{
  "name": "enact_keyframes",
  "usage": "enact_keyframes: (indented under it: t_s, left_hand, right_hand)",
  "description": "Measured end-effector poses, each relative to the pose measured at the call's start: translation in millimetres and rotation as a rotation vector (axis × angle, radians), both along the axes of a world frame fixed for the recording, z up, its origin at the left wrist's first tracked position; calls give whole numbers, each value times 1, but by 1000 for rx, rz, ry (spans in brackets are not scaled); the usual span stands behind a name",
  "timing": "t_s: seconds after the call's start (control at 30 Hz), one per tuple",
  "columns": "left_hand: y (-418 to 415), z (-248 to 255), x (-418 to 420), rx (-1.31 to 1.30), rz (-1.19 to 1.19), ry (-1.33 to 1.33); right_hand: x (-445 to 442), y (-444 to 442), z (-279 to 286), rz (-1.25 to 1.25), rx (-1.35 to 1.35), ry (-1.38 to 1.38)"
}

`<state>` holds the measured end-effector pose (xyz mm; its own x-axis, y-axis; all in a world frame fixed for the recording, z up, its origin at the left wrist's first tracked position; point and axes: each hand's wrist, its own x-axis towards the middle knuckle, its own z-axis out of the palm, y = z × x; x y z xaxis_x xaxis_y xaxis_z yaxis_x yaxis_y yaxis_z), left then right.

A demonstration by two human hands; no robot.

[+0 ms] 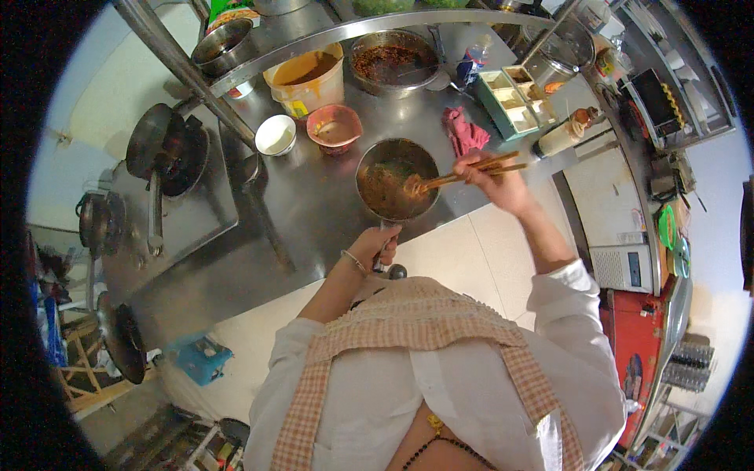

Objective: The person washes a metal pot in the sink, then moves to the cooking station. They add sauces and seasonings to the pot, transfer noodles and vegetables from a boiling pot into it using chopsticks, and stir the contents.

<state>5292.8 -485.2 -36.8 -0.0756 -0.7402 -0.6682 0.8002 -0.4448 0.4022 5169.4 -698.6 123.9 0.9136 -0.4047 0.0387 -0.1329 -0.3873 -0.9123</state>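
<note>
My left hand grips the handle of a metal saucepan, which stands at the front of the steel worktop. Brown, oily residue coats the inside of the pan. In my right hand is a pair of wooden chopsticks, their tips down inside the pan. A small clump of food sits at those tips; its kind is too blurred to tell. Just beyond my right hand lies a crumpled pink cloth.
Behind the pan stand a white bowl, a red bowl, a stained plastic tub and a steel basin of dark sauce. A compartmented seasoning box and a squeeze bottle are at right. Woks hang left.
</note>
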Motion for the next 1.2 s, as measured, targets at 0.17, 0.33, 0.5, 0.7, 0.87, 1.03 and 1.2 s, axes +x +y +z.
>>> enact_keyframes:
  t_s: [0.17,0.33,0.5,0.7,0.87,1.03,1.2]
  left_hand:
    - [3,5,0,20,14,124]
    - [6,-1,7,27,-22,193]
    - [7,-1,9,26,-16,145]
    - [7,-4,13,-8,-43,182]
    - [6,-6,15,-7,-55,201]
    - [5,-1,12,-7,-44,177]
    - [5,7,14,-38,6,170]
  right_hand:
    - [4,3,47,-19,-184,19]
    - [13,12,68,-85,-168,-10]
    - [18,23,88,-107,-140,-43]
    - [17,27,107,-206,-150,-117]
    - [10,35,64,-51,-79,100]
    - [13,96,-54,389,-653,127]
    - [-4,91,-58,439,-1021,-24]
